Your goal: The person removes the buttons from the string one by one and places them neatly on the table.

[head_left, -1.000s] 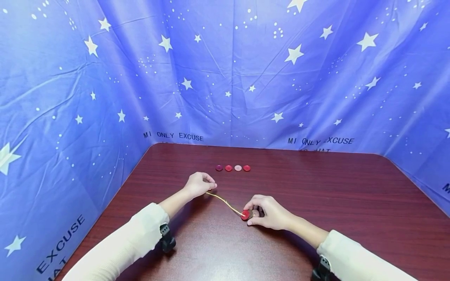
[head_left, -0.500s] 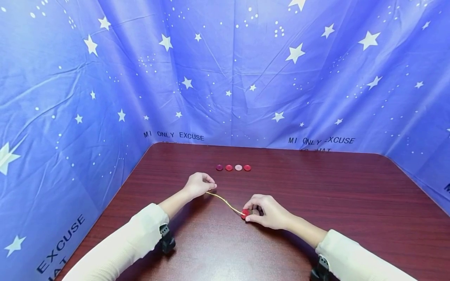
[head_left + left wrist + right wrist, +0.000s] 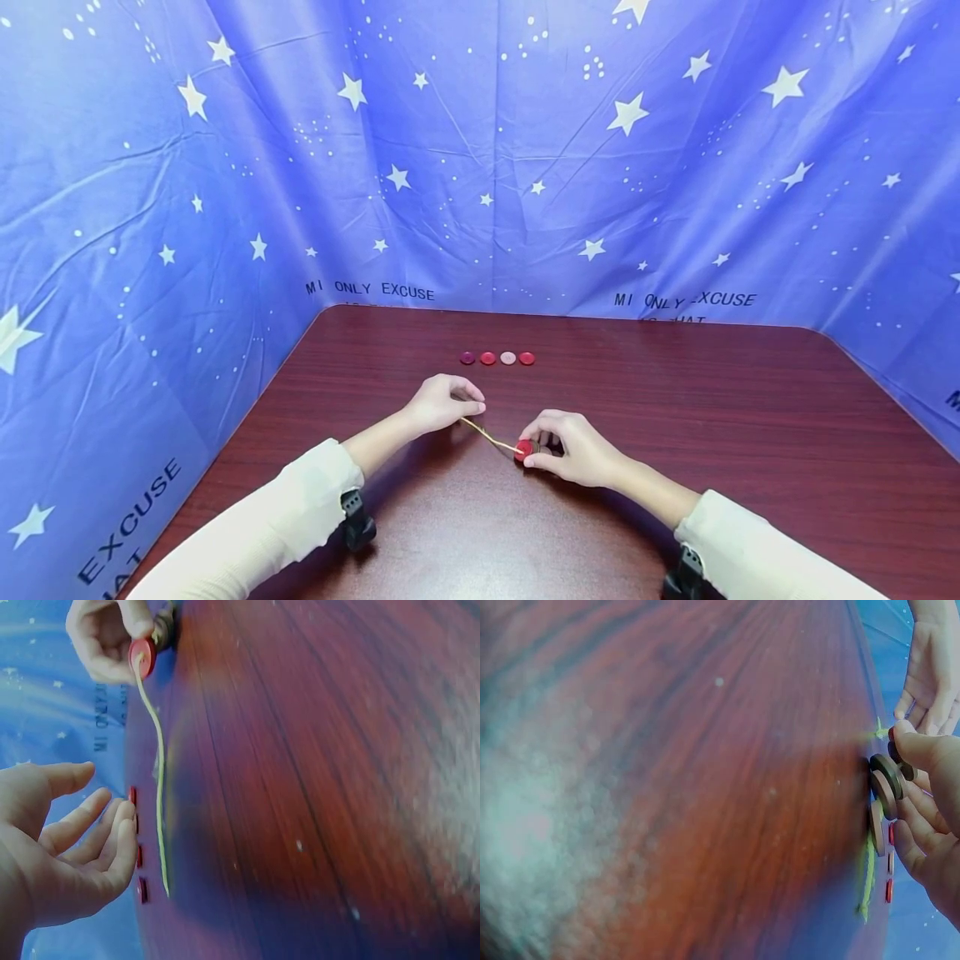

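Note:
A thin yellow cord (image 3: 491,437) lies slack on the dark wood table (image 3: 697,400), and a red button (image 3: 523,450) is threaded on its right end. My right hand (image 3: 542,447) pinches that red button together with brown buttons (image 3: 886,784) stacked behind it. My left hand (image 3: 472,407) hovers by the cord's free end (image 3: 166,889) with its fingers loosely curled. In the left wrist view the left hand (image 3: 94,825) holds nothing and the cord (image 3: 158,772) runs just beside its fingertips.
A row of several small buttons (image 3: 497,358), purple, red, pink and red, lies farther back on the table. Blue star-printed cloth (image 3: 480,167) walls the table at the back and on both sides.
My left hand has moved right toward the right hand and let go of the cord, which now lies shorter and slack. The right hand has barely shifted.

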The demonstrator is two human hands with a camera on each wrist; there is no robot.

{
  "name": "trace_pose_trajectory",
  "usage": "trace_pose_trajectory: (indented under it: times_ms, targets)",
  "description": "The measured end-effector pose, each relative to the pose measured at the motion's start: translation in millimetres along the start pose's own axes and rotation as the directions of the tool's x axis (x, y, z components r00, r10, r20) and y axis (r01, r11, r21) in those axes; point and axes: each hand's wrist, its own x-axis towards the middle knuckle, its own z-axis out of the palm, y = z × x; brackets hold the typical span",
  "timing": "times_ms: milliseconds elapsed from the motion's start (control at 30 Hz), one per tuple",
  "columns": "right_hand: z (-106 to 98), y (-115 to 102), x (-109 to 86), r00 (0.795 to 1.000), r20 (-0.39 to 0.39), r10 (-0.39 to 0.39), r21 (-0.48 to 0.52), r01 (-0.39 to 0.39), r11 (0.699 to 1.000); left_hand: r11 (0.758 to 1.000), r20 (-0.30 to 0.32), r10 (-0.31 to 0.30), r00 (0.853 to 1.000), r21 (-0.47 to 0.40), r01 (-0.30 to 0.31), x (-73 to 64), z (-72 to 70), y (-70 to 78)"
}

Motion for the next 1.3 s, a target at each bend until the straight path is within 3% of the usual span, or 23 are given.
trace_pose_trajectory:
  times_ms: [133, 367, 533, 1067, 1300]
  targets:
    - [1, 1, -0.2, 1.000, -0.011, -0.005, 0.003, 0.005, 1.000, 0.999, 0.042, 0.011, 0.999, -0.036, -0.009, -2.8, 5.9, 5.6]
    - [2, 2, -1.2, 1.000, -0.023, -0.004, 0.008, 0.004, 1.000, 0.978, 0.162, -0.037, 0.986, -0.196, 0.069, -8.5, 16.8, 8.9]
    - [2, 0, -0.7, 1.000, -0.027, 0.009, 0.011, -0.008, 1.000, 0.964, 0.209, -0.038, 0.977, -0.249, 0.091, -11.1, 22.2, 11.2]
    - [3, 2, 0.4, 0.999, -0.043, 0.014, 0.010, -0.013, 1.000, 0.949, 0.277, -0.046, 0.960, -0.287, 0.128, -16.9, 34.4, 17.6]
    - [5, 3, 0.4, 0.997, -0.070, -0.012, 0.001, 0.012, 1.000, 0.919, 0.293, -0.085, 0.952, -0.345, 0.188, -18.8, 38.7, 21.6]
